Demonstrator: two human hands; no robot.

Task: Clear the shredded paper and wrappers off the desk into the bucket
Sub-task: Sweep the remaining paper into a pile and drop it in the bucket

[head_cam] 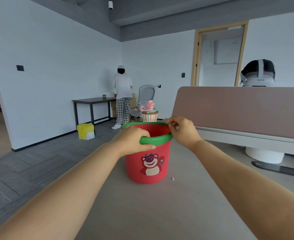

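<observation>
A red bucket (147, 163) with a green rim and a bear picture stands upright on the grey desk (160, 210). The left hand (134, 140) clamps the bucket's near rim, fingers inside, thumb outside. The right hand (181, 129) hovers at the bucket's right rim, fingertips pinched together on what may be a small pale scrap; it is too small to be sure. One tiny white paper bit (173, 178) lies on the desk just right of the bucket's base.
</observation>
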